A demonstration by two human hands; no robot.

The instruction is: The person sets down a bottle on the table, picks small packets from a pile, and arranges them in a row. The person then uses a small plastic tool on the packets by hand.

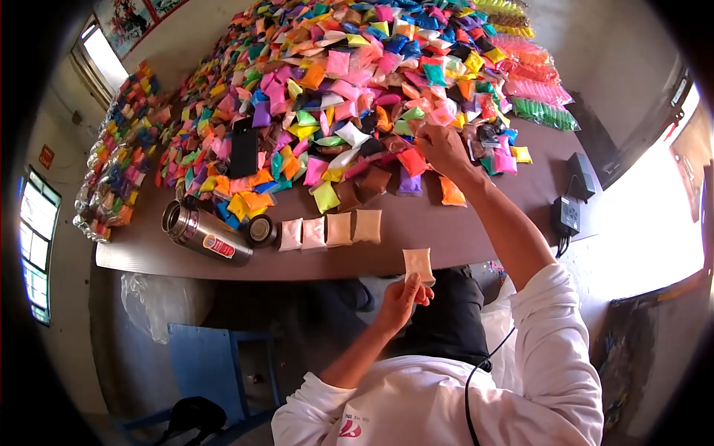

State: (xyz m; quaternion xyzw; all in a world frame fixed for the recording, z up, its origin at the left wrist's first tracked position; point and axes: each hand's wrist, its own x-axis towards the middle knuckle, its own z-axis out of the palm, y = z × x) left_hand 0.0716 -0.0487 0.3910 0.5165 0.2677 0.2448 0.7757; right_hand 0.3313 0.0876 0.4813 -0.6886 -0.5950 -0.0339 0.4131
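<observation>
My left hand (401, 301) pinches a peach packet (419, 264) at its lower edge, near the table's front edge. My right hand (440, 149) reaches into the front of a large heap of colourful packets (349, 67). Its fingers are closed, and whatever they grip is hidden. Close by lie a red packet (412, 161), a purple packet (409, 183) and an orange packet (452, 192). Several pale pink and peach packets (339, 229) form a row left of my left hand.
A steel flask (208, 234) lies on its side beside its lid (261, 230). On the heap's left rests a black phone (244, 149). Bundled packets (119, 163) stack at the far left. Black boxes (566, 215) sit at the right edge. A blue chair (208, 368) stands below.
</observation>
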